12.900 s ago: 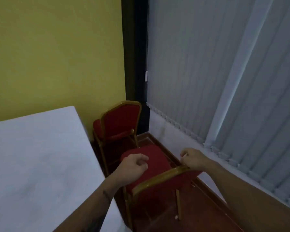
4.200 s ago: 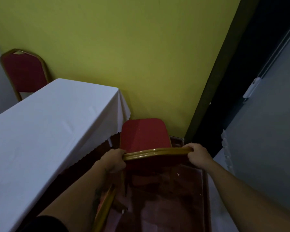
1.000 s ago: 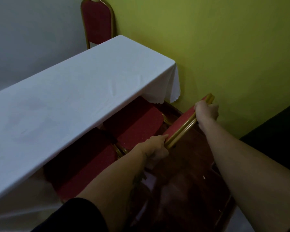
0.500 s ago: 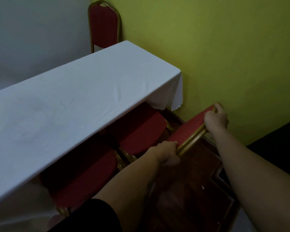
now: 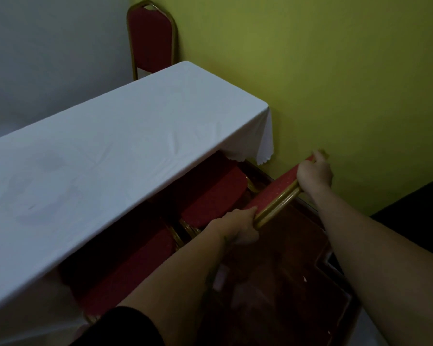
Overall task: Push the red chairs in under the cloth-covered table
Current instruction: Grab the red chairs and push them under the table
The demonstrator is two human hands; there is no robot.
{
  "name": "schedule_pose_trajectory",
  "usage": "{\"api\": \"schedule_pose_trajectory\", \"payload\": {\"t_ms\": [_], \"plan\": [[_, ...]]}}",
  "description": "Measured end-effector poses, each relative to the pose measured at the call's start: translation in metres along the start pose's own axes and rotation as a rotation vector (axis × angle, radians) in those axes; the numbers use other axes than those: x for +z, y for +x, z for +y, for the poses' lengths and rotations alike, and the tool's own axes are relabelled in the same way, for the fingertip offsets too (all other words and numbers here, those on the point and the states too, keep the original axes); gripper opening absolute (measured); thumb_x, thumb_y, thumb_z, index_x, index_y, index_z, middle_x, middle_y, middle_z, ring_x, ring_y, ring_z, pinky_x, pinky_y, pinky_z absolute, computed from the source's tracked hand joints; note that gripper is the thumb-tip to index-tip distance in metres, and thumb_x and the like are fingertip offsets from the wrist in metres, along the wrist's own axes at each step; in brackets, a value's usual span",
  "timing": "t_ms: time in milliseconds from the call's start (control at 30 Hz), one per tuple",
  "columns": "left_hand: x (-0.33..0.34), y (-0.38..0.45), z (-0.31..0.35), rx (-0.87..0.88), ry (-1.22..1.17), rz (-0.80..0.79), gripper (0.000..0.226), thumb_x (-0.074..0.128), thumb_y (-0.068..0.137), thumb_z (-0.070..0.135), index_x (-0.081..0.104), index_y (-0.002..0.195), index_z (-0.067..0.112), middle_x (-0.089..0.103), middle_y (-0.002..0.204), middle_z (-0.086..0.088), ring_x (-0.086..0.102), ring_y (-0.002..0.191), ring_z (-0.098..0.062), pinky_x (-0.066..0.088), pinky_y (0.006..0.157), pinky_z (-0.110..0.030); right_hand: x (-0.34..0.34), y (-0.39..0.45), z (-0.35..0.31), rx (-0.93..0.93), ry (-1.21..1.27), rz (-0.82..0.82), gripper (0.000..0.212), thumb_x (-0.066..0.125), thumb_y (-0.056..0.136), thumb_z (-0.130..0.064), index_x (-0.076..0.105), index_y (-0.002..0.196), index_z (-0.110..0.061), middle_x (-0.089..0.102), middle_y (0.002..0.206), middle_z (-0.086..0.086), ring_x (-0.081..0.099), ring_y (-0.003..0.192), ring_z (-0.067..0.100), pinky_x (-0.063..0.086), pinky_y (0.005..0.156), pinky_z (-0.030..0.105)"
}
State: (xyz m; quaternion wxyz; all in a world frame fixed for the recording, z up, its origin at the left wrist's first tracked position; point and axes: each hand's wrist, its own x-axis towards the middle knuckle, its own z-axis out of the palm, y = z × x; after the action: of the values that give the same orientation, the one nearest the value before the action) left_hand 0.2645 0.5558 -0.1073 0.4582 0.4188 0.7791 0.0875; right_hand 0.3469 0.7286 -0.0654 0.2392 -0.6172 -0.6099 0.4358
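A long table under a white cloth [image 5: 115, 146] runs from the left to the yellow wall. A red chair with a gold frame [image 5: 210, 193] stands at its right end, seat partly under the cloth. My left hand [image 5: 238, 226] grips the near end of its backrest top rail. My right hand [image 5: 314, 173] grips the far end, close to the wall. A second red chair [image 5: 125, 265] sits to the left, its seat partly under the table, its backrest hidden by my left arm.
A third red chair [image 5: 151, 38] stands beyond the table's far side against the corner of grey and yellow walls. The yellow wall [image 5: 335, 83] is right beside the held chair. Dark red-brown floor [image 5: 285, 283] lies beneath my arms.
The held chair's seat has slid a little further under the cloth over the last second. Both hands keep their grip on the backrest rail. Much earlier I stood by the window blinds.
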Motion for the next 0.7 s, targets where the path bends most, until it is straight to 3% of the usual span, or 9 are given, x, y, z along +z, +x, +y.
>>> {"api": "schedule_pose_trajectory", "payload": {"t_ms": [100, 233, 467, 567, 700], "plan": [[-0.007, 0.005, -0.010, -0.020, -0.003, 0.036, 0.081, 0.058, 0.088, 0.037, 0.016, 0.158, 0.039, 0.051, 0.141, -0.013, 0.059, 0.114, -0.032, 0.051, 0.086, -0.036, 0.014, 0.004, -0.007, -0.027, -0.026, -0.009, 0.054, 0.044, 0.095, -0.015, 0.053, 0.148, -0.025, 0.060, 0.143, 0.011, 0.059, 0.123, 0.034, 0.050, 0.101, 0.041], [-0.021, 0.011, -0.022, -0.019, -0.015, 0.050, 0.079, 0.058, 0.089, 0.032, 0.019, 0.158, 0.036, 0.052, 0.140, -0.011, 0.059, 0.115, -0.031, 0.051, 0.090, -0.037, 0.034, 0.011, -0.013, -0.052, -0.046, 0.001, 0.045, 0.045, 0.097, -0.014, 0.059, 0.140, -0.021, 0.063, 0.136, 0.010, 0.061, 0.117, 0.032, 0.044, 0.085, 0.033], [-0.032, 0.012, -0.032, 0.004, -0.054, 0.083, 0.073, 0.059, 0.092, 0.031, 0.026, 0.157, 0.030, 0.053, 0.137, -0.011, 0.058, 0.115, -0.030, 0.050, 0.096, -0.040, 0.051, 0.011, -0.023, -0.093, -0.108, 0.046, 0.044, 0.045, 0.098, -0.014, 0.059, 0.140, -0.020, 0.062, 0.137, 0.010, 0.060, 0.116, 0.030, 0.038, 0.082, 0.030], [-0.025, 0.006, -0.034, 0.007, -0.122, 0.117, 0.056, 0.061, 0.092, 0.027, 0.044, 0.145, 0.022, 0.058, 0.125, -0.009, 0.062, 0.107, -0.027, 0.054, 0.094, -0.042, 0.050, 0.001, -0.025, -0.098, -0.189, 0.085, 0.047, 0.048, 0.098, -0.018, 0.050, 0.145, -0.021, 0.061, 0.137, 0.014, 0.058, 0.104, 0.030, 0.040, 0.079, 0.035], [-0.015, -0.015, -0.050, 0.028, -0.163, 0.124, 0.050, 0.062, 0.089, 0.026, 0.049, 0.137, 0.020, 0.061, 0.116, -0.006, 0.065, 0.097, -0.024, 0.058, 0.085, -0.038, 0.053, -0.045, -0.017, -0.125, -0.270, 0.028, 0.070, 0.052, 0.100, -0.018, 0.021, 0.163, -0.028, 0.055, 0.143, 0.017, 0.061, 0.113, 0.036, 0.039, 0.082, 0.034]]}}
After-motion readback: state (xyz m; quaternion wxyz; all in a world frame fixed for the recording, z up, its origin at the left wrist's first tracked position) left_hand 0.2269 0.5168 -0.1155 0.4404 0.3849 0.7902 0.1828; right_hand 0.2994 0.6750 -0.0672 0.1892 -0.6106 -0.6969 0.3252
